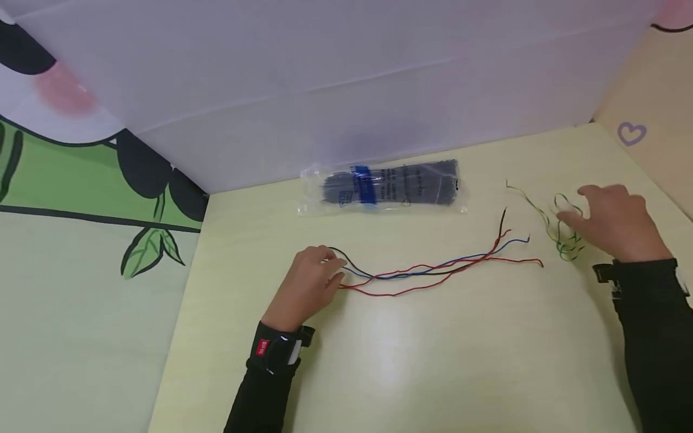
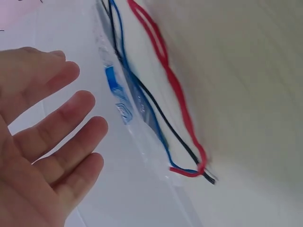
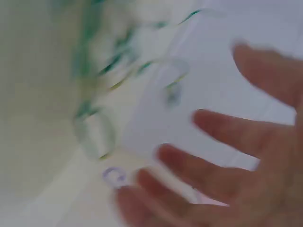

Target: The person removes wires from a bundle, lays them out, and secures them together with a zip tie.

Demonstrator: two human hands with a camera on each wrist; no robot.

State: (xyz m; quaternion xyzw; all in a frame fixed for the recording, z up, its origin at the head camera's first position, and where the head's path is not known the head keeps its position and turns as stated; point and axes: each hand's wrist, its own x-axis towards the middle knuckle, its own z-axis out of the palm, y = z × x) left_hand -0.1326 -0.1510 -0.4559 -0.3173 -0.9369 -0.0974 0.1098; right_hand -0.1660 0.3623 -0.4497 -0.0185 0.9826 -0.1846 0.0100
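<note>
Wires (image 1: 400,276) in red, blue and black lie loosely together across the middle of the table (image 1: 379,361), probably so I can reach both ends. My left grip (image 1: 305,282) is spread by their left ends, pinching nothing; my right grip (image 1: 617,221) is spread beside the tangled green-and-yellow strand (image 1: 567,248). A packet (image 1: 400,186) sits behind, presumably leaving working room.

Smooth, plastic-coated wires (image 1: 411,274) before you, a thin plastic-looking green wire (image 1: 566,245), a glossy, crinkled clear plastic bag (image 1: 311,186), matt plastic ties (image 1: 422,183), a smooth table (image 1: 390,361) with a soft sheen, your matt cloth sleeves (image 1: 652,337), a creased, matt wall (image 1: 352,78)
</note>
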